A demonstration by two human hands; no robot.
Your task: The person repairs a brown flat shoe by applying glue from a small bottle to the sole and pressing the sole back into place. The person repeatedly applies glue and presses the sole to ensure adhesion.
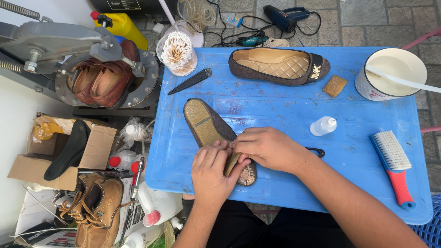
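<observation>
Both hands, L & R, fingers pinching loose sole of upturned shoe, blue desk, 2nd shoe behind

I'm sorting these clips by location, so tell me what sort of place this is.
Most likely a shoe-repair stall set up outdoors on paving. Both hands, left hand and right hand, work on an upturned flat shoe on a blue plastic table, beside a shoe press clamping brown shoes and a glue pot.
</observation>
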